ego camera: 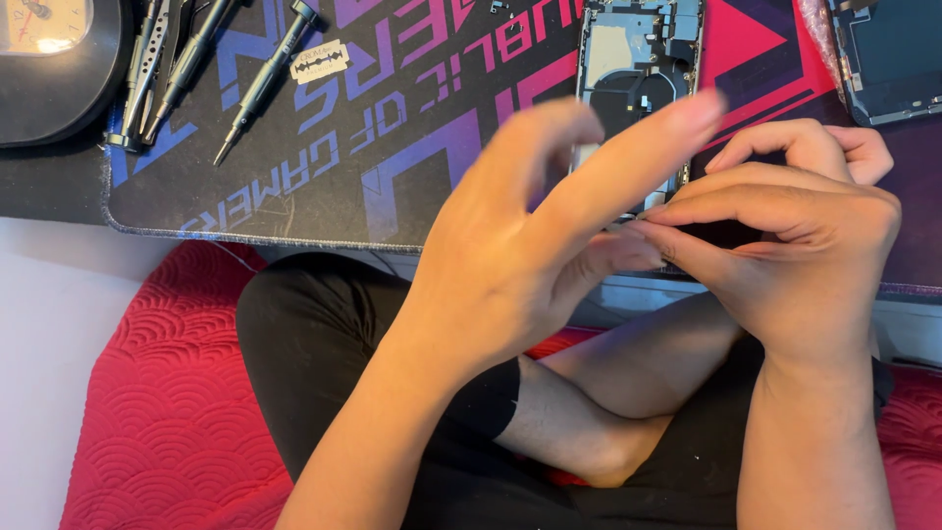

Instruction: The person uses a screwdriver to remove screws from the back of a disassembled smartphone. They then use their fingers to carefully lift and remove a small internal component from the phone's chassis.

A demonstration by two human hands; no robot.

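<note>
Phone (636, 69): opened body, back shell up with its inner parts bare, lying on the mat at top centre; its lower end is hidden behind both hands.
Left hand (530, 245): raised in front of the phone, blurred, fingers spread apart, index pointing up and right; thumb tip meets the right fingertips. It clamps nothing that can be seen.
Right hand (795, 236): fingers curled and drawn together at the tips, just at the phone's lower edge; whether a small part is pinched there cannot be told.
Blocking: the two hands cover the phone's bottom half and the spot where the fingertips meet.
Mat (392, 167): dark desk pad with purple, blue and pink lettering, under the phone.
Screwdriver (263, 83): grey, lying slantwise at top left, well apart from the hands.
Tweezers (147, 69): beside other slim tools, left of the screwdriver.
Blade (320, 61): flat razor blade just right of the screwdriver.
Second panel (888, 59): dark phone part at top right corner.
Cushion (167, 393): red, patterned, beneath crossed legs in black.
</note>
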